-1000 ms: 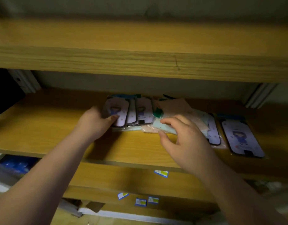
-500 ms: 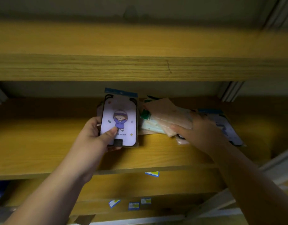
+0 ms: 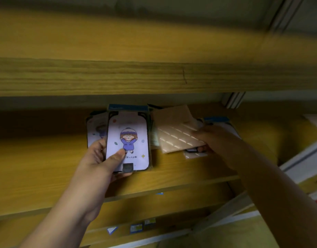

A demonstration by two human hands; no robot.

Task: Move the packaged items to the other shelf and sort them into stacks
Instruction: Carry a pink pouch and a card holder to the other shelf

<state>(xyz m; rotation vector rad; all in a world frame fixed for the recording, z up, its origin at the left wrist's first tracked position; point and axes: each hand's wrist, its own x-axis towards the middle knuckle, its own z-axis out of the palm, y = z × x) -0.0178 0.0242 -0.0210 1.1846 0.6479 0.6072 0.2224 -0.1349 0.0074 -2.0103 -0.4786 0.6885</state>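
The left hand (image 3: 100, 158) is gripping a stack of cartoon phone cases (image 3: 128, 138), thumb pressing its front, lifted near the shelf (image 3: 38, 169) front edge. The right hand (image 3: 216, 138) is clamping tan striped packets (image 3: 177, 135) above more packages (image 3: 195, 154) lying toward the shelf's right side. An upper board (image 3: 118, 76) is overhanging everything.

- The left hand (image 3: 102, 161) covers the lower left corner of the cartoon-printed package (image 3: 128, 140), and its fingers are hidden behind it
- A second package (image 3: 95, 129) behind shows only a blurred left strip
- The right hand (image 3: 218, 140) hides the right end of the beige packet (image 3: 177, 133); what lies beneath it cannot be told
- The small labels (image 3: 136, 228) at lower centre are too small to read
- Both forearms are cut off by the bottom edge
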